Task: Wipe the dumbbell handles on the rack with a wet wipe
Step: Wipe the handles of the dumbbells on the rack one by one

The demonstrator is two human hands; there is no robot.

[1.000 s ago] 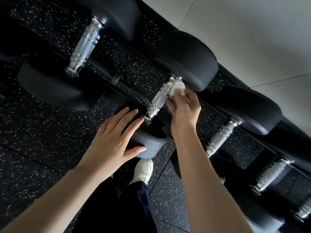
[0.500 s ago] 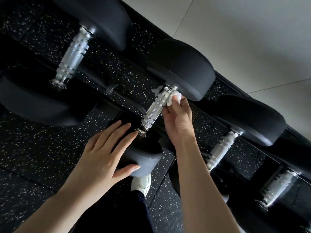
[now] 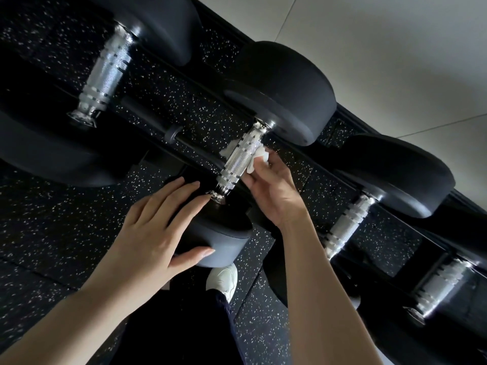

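- My right hand (image 3: 274,191), pinching the wipe (image 3: 261,156), has slid down the handle (image 3: 239,162).
- Left hand (image 3: 155,225) lies flat on the dumbbell head (image 3: 224,241).
- Speckled floor (image 3: 52,233) below; pale tiles (image 3: 395,48) beyond.

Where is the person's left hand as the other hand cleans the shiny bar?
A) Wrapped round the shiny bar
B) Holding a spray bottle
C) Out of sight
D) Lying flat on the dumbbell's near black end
D: the left hand rests with straight fingers on the black rubber dumbbell head, and the right hand holds the white wet wipe against the knurled silver metal handle.
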